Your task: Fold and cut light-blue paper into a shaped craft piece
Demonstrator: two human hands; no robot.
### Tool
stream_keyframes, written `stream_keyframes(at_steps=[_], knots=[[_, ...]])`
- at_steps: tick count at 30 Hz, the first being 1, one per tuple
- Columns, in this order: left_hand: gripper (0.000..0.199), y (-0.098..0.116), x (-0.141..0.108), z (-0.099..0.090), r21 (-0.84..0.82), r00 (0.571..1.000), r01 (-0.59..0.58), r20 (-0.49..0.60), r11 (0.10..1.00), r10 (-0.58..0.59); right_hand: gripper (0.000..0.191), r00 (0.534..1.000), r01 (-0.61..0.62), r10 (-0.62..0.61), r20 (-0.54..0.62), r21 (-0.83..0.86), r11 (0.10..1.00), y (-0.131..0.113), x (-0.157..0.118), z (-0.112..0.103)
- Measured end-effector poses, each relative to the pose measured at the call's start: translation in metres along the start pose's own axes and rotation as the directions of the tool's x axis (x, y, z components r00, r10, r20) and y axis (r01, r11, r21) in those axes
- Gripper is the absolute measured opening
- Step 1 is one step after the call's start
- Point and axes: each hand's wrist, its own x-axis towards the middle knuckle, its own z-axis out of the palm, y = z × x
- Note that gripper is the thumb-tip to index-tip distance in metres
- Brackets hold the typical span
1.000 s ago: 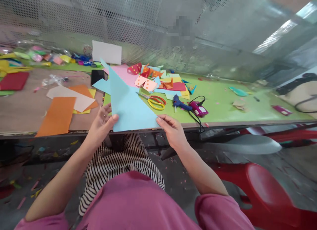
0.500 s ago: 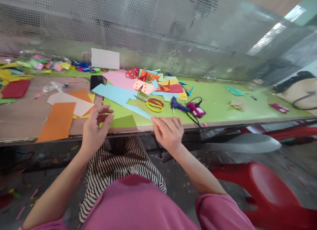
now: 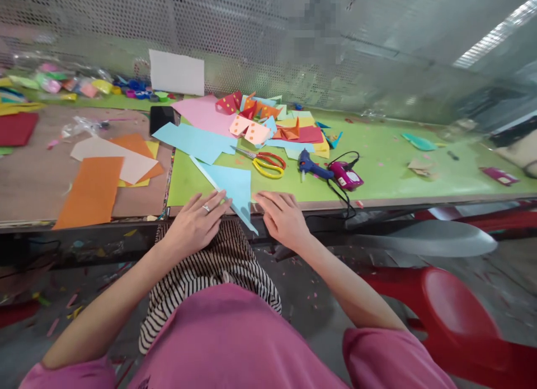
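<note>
A light-blue paper sheet (image 3: 237,182), roughly triangular, lies at the table's front edge, its lower tip sticking out past it. A narrow folded strip runs along its slanting left side. My left hand (image 3: 197,218), with a ring on one finger, rests open with fingertips on that strip. Beside the sheet's right edge, my right hand (image 3: 281,216) is open, fingers stretched and held together; whether it touches the paper I cannot tell. Just beyond lie scissors (image 3: 268,165) with red and yellow handles and another light-blue paper piece (image 3: 197,143).
A blue glue gun (image 3: 312,165) and a purple corded device (image 3: 346,175) lie to the right. Several folded paper shapes (image 3: 251,129) are heaped behind the scissors. At left are orange paper (image 3: 90,190) and a black phone (image 3: 162,119). A red stool (image 3: 457,305) stands at right.
My left hand has moved right onto the blue paper. The sheet, seen before as a thin strip at my right fingertips, now lies flat as a triangle. The view has shifted slightly.
</note>
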Motion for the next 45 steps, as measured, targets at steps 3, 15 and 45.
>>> stream_keyframes(at_steps=[3,15,45], knots=[[0.038,0.007,0.005,0.008,0.057,0.998,-0.061,-0.011,0.996,0.062,0.054,0.992,0.072,-0.071,0.1,-0.009,0.997,0.01,0.001,0.006],[0.018,0.012,-0.006,0.013,0.11,0.96,-0.089,-0.255,0.99,0.115,0.038,0.977,0.211,-0.211,0.012,0.018,0.977,-0.009,0.003,0.029],[0.07,-0.041,0.053,-0.008,0.161,0.834,0.418,0.322,0.894,-0.448,0.057,0.966,0.03,-0.063,0.251,0.134,0.991,-0.005,0.093,0.052]])
